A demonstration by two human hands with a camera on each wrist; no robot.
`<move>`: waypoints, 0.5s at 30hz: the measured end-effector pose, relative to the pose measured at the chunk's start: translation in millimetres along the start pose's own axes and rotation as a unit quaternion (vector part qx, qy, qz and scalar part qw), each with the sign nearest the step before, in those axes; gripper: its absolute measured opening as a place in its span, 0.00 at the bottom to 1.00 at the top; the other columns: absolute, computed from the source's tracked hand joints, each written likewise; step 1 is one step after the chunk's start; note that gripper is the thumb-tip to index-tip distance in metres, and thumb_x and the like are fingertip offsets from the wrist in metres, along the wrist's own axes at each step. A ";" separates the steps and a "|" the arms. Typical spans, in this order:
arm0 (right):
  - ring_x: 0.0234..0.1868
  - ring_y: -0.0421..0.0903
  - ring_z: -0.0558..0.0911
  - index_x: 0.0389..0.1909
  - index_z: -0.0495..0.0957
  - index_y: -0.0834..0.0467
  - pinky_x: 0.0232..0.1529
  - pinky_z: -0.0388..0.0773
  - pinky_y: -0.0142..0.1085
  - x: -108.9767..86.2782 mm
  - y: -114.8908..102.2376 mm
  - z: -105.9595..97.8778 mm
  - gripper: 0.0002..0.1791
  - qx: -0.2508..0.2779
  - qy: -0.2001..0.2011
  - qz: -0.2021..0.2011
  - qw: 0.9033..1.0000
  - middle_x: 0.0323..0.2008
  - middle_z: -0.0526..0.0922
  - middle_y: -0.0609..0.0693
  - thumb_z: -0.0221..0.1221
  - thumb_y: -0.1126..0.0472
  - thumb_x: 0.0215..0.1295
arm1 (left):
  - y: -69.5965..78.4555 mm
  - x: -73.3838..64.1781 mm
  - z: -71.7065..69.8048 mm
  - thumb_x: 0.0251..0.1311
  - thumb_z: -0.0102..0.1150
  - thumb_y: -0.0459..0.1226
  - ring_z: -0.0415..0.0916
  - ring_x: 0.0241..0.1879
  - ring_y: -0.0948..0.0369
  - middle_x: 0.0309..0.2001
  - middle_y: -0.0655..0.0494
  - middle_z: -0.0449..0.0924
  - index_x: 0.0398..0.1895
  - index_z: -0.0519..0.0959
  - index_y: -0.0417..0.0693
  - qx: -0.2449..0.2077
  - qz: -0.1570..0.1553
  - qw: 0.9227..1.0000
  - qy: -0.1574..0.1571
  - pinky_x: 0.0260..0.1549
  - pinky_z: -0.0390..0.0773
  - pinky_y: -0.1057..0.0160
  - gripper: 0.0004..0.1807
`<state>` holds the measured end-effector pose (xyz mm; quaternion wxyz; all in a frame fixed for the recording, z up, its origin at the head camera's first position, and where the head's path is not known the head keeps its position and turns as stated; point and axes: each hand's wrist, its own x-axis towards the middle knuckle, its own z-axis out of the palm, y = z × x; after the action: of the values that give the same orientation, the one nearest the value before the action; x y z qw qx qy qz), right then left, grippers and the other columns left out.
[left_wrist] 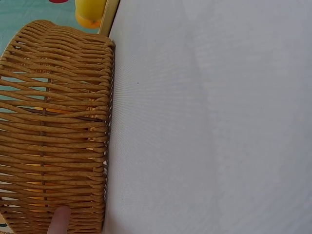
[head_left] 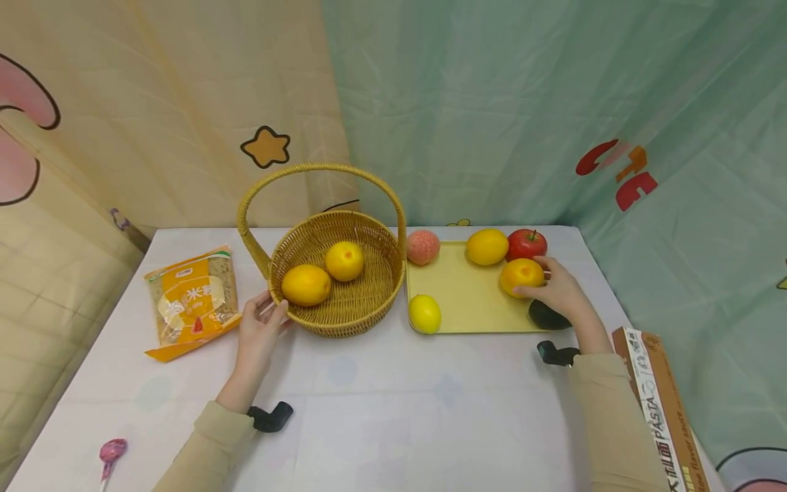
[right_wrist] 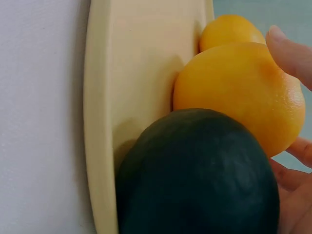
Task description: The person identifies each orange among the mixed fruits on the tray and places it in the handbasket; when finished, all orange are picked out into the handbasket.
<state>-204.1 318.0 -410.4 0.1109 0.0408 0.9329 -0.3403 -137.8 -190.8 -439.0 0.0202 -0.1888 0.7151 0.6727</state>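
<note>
My right hand (head_left: 561, 292) holds an orange (head_left: 521, 276) between thumb and fingers, over the right part of the yellow tray (head_left: 464, 290). Just in front of it, a dark green avocado (right_wrist: 200, 180) lies at the tray's edge, partly hidden by my wrist. A red apple (head_left: 529, 244) and a yellow fruit (head_left: 487, 247) are behind the orange. My left hand (head_left: 258, 335) touches the outer left side of the wicker basket (head_left: 363, 301), its thumb (left_wrist: 60, 219) against the weave. Inside the basket are two yellow-orange fruits (head_left: 306, 285).
A pink fruit (head_left: 423, 247) and a lemon (head_left: 425, 313) sit at the tray's left side. A bag of grain (head_left: 193, 301) lies left of the basket, a lollipop (head_left: 113, 451) at front left. A pasta box (head_left: 658, 403) stands at the right edge.
</note>
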 end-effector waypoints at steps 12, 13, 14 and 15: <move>0.65 0.68 0.63 0.73 0.47 0.69 0.70 0.60 0.67 4.0 1.3 5.6 0.54 -0.010 0.024 0.014 1.000 0.69 0.59 0.73 0.68 0.45 0.59 | -0.3 -0.2 0.2 0.74 0.48 0.39 0.63 0.70 0.51 0.75 0.44 0.53 0.76 0.48 0.42 0.012 0.005 1.000 0.008 0.61 0.76 0.59 0.33; 0.63 0.68 0.64 0.72 0.48 0.69 0.70 0.61 0.66 3.7 0.6 6.3 0.54 -0.012 0.030 0.014 0.999 0.68 0.60 0.73 0.68 0.45 0.58 | -0.5 -0.2 0.2 0.74 0.48 0.39 0.63 0.70 0.51 0.76 0.44 0.52 0.76 0.48 0.41 0.010 0.006 1.000 0.007 0.61 0.76 0.58 0.33; 0.62 0.67 0.65 0.71 0.49 0.70 0.69 0.63 0.66 3.5 0.1 6.9 0.53 -0.014 0.037 0.015 0.999 0.67 0.61 0.73 0.68 0.46 0.58 | -0.6 0.0 0.3 0.74 0.48 0.39 0.63 0.70 0.50 0.75 0.44 0.52 0.76 0.48 0.41 0.010 0.007 1.000 0.007 0.61 0.76 0.58 0.33; 0.60 0.67 0.65 0.71 0.50 0.71 0.69 0.64 0.65 3.0 -0.6 7.5 0.53 -0.015 0.043 0.015 0.999 0.65 0.62 0.73 0.68 0.46 0.58 | -0.7 -0.1 0.5 0.74 0.48 0.39 0.63 0.70 0.50 0.76 0.43 0.52 0.76 0.48 0.41 0.009 0.007 1.000 0.006 0.61 0.76 0.59 0.33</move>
<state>-205.8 312.7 -416.3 0.0767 0.0673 0.9410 -0.3226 -137.6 -190.3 -439.6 0.0130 -0.1877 0.7226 0.6652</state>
